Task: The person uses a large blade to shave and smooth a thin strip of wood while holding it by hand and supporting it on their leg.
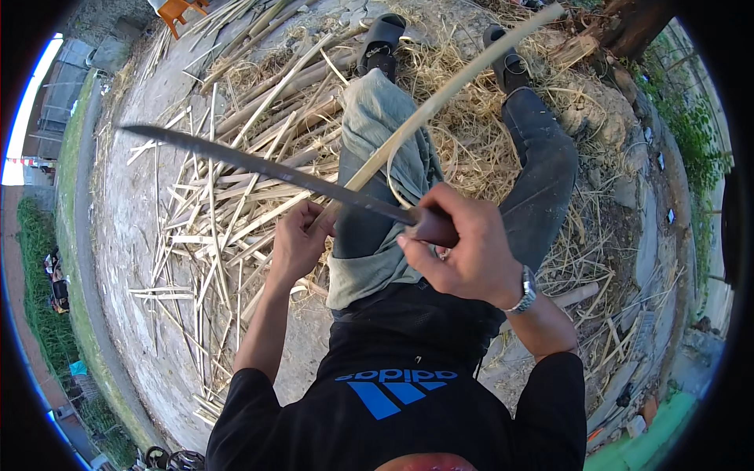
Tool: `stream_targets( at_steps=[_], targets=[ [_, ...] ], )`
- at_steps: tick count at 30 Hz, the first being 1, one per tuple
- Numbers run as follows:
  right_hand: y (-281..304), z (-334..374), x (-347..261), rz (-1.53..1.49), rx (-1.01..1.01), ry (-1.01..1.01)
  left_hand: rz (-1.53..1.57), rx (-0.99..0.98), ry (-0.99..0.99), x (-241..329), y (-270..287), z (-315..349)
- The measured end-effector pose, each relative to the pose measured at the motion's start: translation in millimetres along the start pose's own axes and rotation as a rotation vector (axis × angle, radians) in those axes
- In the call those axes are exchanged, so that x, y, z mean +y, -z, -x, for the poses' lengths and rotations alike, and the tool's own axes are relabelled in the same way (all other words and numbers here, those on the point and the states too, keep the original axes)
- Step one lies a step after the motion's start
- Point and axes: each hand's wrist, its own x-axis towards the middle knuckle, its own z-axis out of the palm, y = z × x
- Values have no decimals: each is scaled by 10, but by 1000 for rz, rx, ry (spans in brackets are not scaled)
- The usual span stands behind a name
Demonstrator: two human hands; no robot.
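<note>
My right hand (471, 255) is wrapped round the dark handle of a long-bladed knife (275, 171), a metal watch on its wrist. The blade reaches far out to the left and crosses over a long pale bamboo strip (440, 98). Near the strip's lower end, my left hand (302, 239) grips it between thumb and fingers. From there the strip slants up to the right, past my knees. A thin curled shaving (391, 177) hangs off it beside the blade. Under the strip, a grey-green cloth (377, 110) lies over my left thigh.
Many split bamboo strips (212, 228) lie piled on the ground to the left. Thicker poles (275, 94) rest beyond them. Curly shavings (471, 157) cover the ground between my legs. An orange plastic chair (177, 14) stands at the far left, and a tree trunk (632, 27) at the far right.
</note>
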Motion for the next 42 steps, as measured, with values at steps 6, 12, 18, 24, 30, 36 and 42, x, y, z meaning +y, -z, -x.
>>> stream_targets(
  at_steps=[6, 12, 18, 24, 30, 36, 42],
  targets=[
    [-607, 123, 441, 187, 42, 96, 93, 13, -133, -86, -29, 11],
    [-654, 99, 534, 449, -293, -148, 292, -90, 56, -248, -120, 48],
    [-699, 4, 811, 543, -235, -137, 233, -31, 75, -182, -167, 40],
    [111, -678, 1134, 623, 43, -183, 150, 46, -23, -153, -203, 174],
    [-188, -414, 1062, 642, -108, -47, 63, 122, -45, -314, -203, 229],
    [646, -1118, 1666, 710, 197, -429, -18, 106, -53, -286, 4, 416],
    [-127, -538, 1032, 549, -140, -117, 3, 165, -94, -476, -86, 248]
  ],
)
